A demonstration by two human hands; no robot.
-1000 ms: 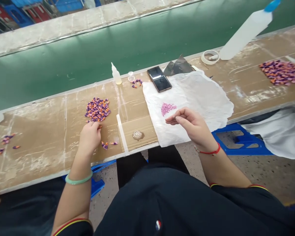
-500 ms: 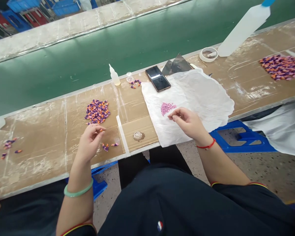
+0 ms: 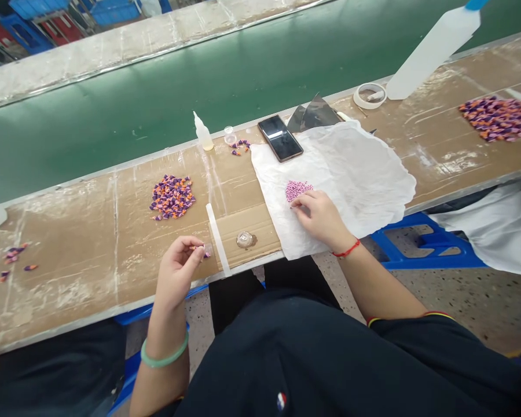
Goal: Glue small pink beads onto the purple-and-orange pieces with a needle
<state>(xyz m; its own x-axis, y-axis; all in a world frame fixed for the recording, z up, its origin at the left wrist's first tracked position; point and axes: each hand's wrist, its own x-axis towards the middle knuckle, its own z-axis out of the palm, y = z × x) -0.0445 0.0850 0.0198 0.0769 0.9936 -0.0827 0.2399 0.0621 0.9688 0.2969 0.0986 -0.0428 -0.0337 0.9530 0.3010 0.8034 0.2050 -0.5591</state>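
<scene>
My left hand (image 3: pixel 180 272) is closed, thumb against fingers, just above the brown table near its front edge. A small orange-tipped piece (image 3: pixel 194 248) pokes out of that pinch. Close by its fingertips lies a loose purple-and-pink piece (image 3: pixel 206 253), partly hidden. Farther back is a pile of purple-and-orange pieces (image 3: pixel 172 197). My right hand (image 3: pixel 323 219) pinches at the near edge of a small heap of pink-and-white bits (image 3: pixel 297 189) on a white cloth (image 3: pixel 364 168). Whatever its fingertips hold is too small to make out. Between the hands sits a small clear round dish (image 3: pixel 244 239).
A phone (image 3: pixel 280 138) lies on the cloth's back edge. Behind stand a dropper bottle (image 3: pixel 204 132), a tape roll (image 3: pixel 369 95) and a large white bottle (image 3: pixel 432 55). Another pile (image 3: pixel 499 118) is at right. A white strip (image 3: pixel 217 238) lies left of the dish.
My left hand has moved right and toward me, still pinching the small piece, away from the big pile. My right hand has shifted slightly left, to the pink heap's near edge.
</scene>
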